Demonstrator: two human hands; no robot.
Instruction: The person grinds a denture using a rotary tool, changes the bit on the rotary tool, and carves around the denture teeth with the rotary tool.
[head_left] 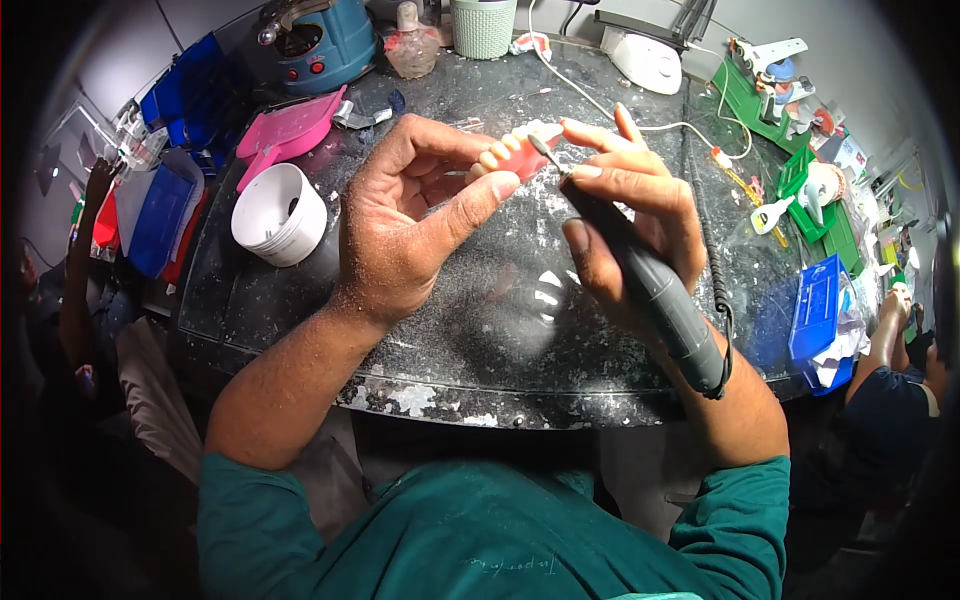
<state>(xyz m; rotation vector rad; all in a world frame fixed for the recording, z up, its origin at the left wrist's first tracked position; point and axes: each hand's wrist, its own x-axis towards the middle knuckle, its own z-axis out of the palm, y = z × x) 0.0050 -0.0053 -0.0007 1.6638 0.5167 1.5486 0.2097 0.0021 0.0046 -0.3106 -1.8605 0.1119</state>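
My left hand (405, 215), dusted with pale powder, grips a pink denture (525, 160) with a row of ivory teeth, held up above the dusty black bench (470, 340). My right hand (650, 225) is wrapped round a black rotary handpiece (655, 300) with a coiled cord. The small rounded tip (539, 143) of the handpiece is at the denture's upper right part; whether it touches cannot be told. A white round tub (278, 225) stands left of my left hand.
A pink dustpan (285, 130), blue machine (327, 60), mesh cup (484, 25) and white unit (643, 60) line the back. Green trays (825, 230) and a blue bin (815, 320) sit right. Co-workers' arms show left (85, 270) and right (880, 345).
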